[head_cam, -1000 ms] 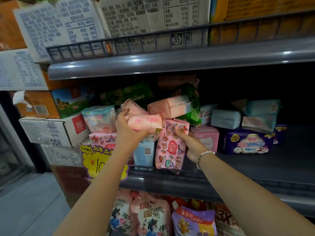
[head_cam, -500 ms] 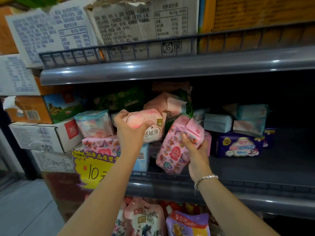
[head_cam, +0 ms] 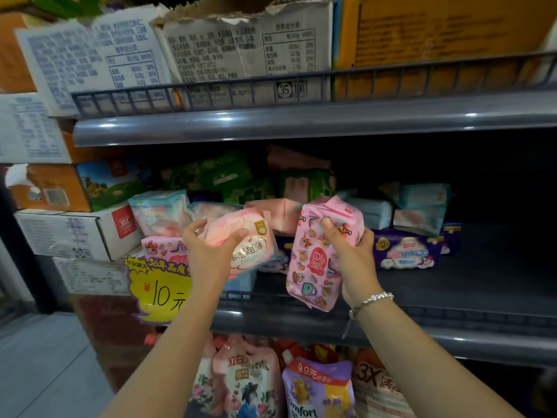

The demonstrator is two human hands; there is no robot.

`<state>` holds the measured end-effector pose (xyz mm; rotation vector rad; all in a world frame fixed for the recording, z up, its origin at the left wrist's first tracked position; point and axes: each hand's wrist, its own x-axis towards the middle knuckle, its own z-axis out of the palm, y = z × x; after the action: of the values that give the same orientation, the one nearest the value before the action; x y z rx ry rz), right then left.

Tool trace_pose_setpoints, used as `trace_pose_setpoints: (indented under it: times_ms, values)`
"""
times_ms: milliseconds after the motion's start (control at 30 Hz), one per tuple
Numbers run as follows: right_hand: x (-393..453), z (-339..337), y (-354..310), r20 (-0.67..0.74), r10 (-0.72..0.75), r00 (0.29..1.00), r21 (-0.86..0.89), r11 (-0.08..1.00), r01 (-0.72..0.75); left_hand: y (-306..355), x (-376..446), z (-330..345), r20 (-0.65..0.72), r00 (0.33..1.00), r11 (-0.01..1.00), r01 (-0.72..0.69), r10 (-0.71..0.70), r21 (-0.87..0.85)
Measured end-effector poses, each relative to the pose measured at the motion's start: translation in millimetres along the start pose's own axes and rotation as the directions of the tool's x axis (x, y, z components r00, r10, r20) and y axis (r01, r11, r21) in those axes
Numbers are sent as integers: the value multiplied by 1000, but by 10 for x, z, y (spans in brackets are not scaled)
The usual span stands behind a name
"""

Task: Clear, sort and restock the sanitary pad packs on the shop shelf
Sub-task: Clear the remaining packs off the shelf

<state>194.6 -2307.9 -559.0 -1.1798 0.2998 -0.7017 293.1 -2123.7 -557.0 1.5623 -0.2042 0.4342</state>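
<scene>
Pink in both hands: left hand curled over a pale pink marbled pack, thumb on its front face and fingers wrapped across the top, gripped firmly and held up in front of the middle shelf. Right hand closed round a longer pink patterned pack, thumb pressed on the upper front, fingers behind; pack tilted, lower end hanging just over the wire front rail. Silver bead bracelet on the right wrist.

Behind the hands, more packs heaped on the shelf's left part: a pale blue-and-pink pack atop another pink patterned pack, a plain salmon pack between the two held ones, green packs further back in shadow. To the right, a purple pack lying flat, with light blue packs stacked above it. Right part of the shelf dark, back hard to make out.

Yellow price sign clipped at the shelf's left front, partly covered by the left forearm. Cardboard boxes stacked to the left of the shelf; printed cartons behind the rail of the upper shelf. Below, refill pouches standing on the lower level.
</scene>
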Motion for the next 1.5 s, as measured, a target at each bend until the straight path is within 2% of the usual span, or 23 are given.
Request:
trace_pose_setpoints:
  times_ms: [133,233,300,400,600,900,1267,1500]
  values:
    - [-16,18,80,-127,58,990,-92,993,-70,2,3,-65,38,999,1000,-7,8,-21]
    - [18,22,151,-249,38,968,-160,984,-80,-48,-56,-50,95,995,999,-24,21,35]
    - [6,61,148,-290,10,957,-212,974,-75,-109,-132,-5,115,993,997,-42,34,71]
    - [-45,118,151,-313,-34,949,-294,954,-63,-208,-234,47,72,997,998,-33,28,58]
    - [-103,42,42,-412,-227,882,-410,911,43,-236,-334,45,29,999,999,-16,14,50]
    - [-72,13,-19,-335,-221,916,-513,858,20,-185,-452,0,27,998,998,50,-51,36]
    - [-202,33,-38,-330,-200,923,-452,891,32,-58,-507,-29,-7,998,997,64,-64,-41]
    - [-277,-2,-4,-297,-89,951,-343,939,-19,27,-557,-110,-4,996,993,88,-89,-72]
